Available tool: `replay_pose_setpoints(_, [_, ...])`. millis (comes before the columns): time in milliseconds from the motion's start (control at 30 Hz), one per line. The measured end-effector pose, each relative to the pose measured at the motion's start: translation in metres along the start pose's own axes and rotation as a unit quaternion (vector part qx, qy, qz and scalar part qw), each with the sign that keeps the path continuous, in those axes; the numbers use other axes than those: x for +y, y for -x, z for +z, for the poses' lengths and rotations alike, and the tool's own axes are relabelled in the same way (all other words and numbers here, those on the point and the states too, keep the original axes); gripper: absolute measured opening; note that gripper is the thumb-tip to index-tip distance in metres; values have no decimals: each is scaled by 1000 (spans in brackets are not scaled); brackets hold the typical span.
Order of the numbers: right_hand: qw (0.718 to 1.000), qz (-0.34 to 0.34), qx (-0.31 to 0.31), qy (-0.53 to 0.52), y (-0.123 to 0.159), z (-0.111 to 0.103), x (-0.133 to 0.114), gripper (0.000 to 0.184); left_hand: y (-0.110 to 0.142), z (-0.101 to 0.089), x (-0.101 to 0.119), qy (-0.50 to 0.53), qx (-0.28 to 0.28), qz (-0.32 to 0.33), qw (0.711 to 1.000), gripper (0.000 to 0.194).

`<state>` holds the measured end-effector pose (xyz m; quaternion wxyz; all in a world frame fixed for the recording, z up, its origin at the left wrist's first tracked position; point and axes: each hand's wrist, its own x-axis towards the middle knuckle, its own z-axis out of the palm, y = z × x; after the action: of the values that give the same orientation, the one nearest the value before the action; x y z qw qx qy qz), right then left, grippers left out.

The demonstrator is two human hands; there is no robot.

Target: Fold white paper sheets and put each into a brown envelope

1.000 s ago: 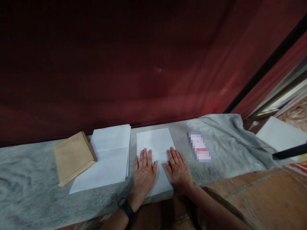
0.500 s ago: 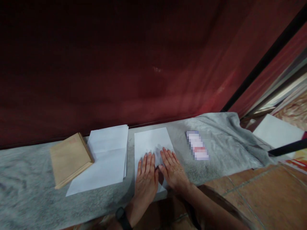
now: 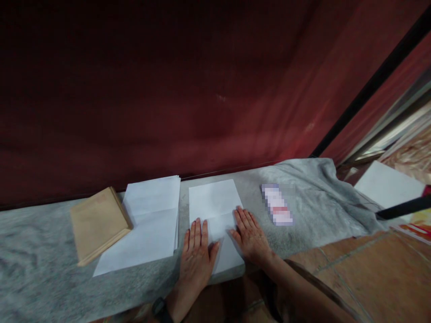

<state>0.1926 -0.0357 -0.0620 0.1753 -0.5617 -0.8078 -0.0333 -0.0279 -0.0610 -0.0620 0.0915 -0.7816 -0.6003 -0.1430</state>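
Note:
A white sheet of paper (image 3: 215, 197) with a crease across its middle lies flat on the grey cloth. My left hand (image 3: 195, 255) rests palm down over the sheet's lower left edge, fingers stretched out and thumb apart. On the right edge lies my right hand (image 3: 251, 237), also flat, its fingers extended. Neither hand grasps anything. To the left is a pile of white paper sheets (image 3: 151, 224), the top one creased too. A stack of brown envelopes (image 3: 97, 224) overlaps that pile's left side.
A pixelated pinkish-white rectangular item (image 3: 278, 205) lies right of the sheet. The grey cloth (image 3: 313, 193) covers a long narrow surface against a dark red fabric wall (image 3: 188, 107). Black poles (image 3: 370, 89) and a tiled floor (image 3: 377, 273) are at the right.
My hands have slid apart from the middle of the sheet to its two side edges, left hand leftward and right hand slightly right. The crease now shows between them.

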Motion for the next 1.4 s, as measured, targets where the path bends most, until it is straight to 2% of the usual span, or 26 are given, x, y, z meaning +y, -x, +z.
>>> replay_pose_setpoints(200, [1000, 29, 7, 6, -5, 1, -5, 61, -2, -1, -6, 7, 3, -11, 1000, 61])
replay_pose_setpoints(333, [1000, 13, -2, -15, -14, 0, -22, 60, -14, -2, 6, 27, 11, 8, 1000, 61])
replay_pose_setpoints(500, [999, -12, 1, -35, -19, 6, -34, 56, -23, 6, 16, 27, -29, 30, 999, 59])
replay_pose_setpoints(633, [1000, 5, 9, -26, -16, 11, -29, 58, -22, 11, 9, 16, -30, 32, 999, 57])
replay_pose_setpoints(933, [998, 66, -15, 8, -18, 6, -12, 62, -28, 5, -9, 2, 10, -57, 998, 59])
replay_pose_setpoints(1067, [995, 95, -29, -6, -31, 3, -13, 60, -45, 0, -5, 0, 17, -37, 999, 57])
replay_pose_setpoints(1167, [995, 83, -40, -36, -45, 2, -16, 59, -62, 1, 1, 9, 16, -5, 1000, 57])
replay_pose_setpoints(1300, [996, 54, -33, -62, -65, 5, -23, 55, -79, 12, 6, 10, -12, 27, 1000, 55])
replay_pose_setpoints(1400, [997, 37, -29, -64, -80, 11, -27, 51, -85, 22, 3, 3, -34, 20, 999, 55])
